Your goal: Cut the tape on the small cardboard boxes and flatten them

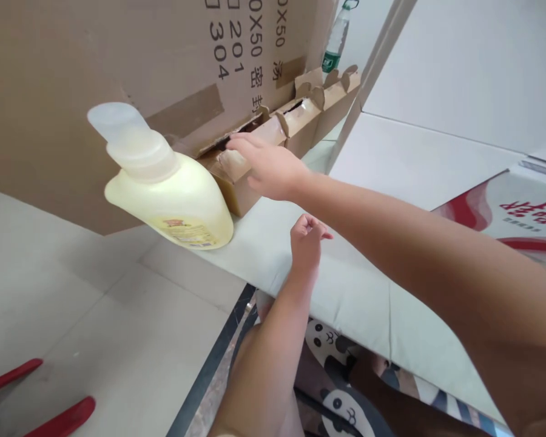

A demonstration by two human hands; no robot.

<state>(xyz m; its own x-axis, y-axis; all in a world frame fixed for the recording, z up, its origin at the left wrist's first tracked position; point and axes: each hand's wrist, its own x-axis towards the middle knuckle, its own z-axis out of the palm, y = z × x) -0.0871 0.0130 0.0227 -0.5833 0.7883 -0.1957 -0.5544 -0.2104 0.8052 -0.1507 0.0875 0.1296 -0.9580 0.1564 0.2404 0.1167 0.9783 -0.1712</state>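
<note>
My right hand [273, 167] reaches over the nearest open cardboard box [248, 188], its fingers stretched out and slightly apart at the torn top edge. Whether the fingertips touch the cardboard I cannot tell. Lower and closer to me, my left hand [307, 240] is closed above the white surface [346, 291], fingers curled in. What is inside that hand, if anything, is hidden. Left of the box stands a pale yellow pump-style bottle [182, 197] with a translucent cap and a small label.
Behind the boxes rises a large printed carton [164, 54]. More small cardboard boxes [303, 124] continue the row, with a green-labelled water bottle [337, 45] at the far end. Red-and-white packaging [519, 209] lies right. Red bars [59, 419] show over the tiled floor [118, 315].
</note>
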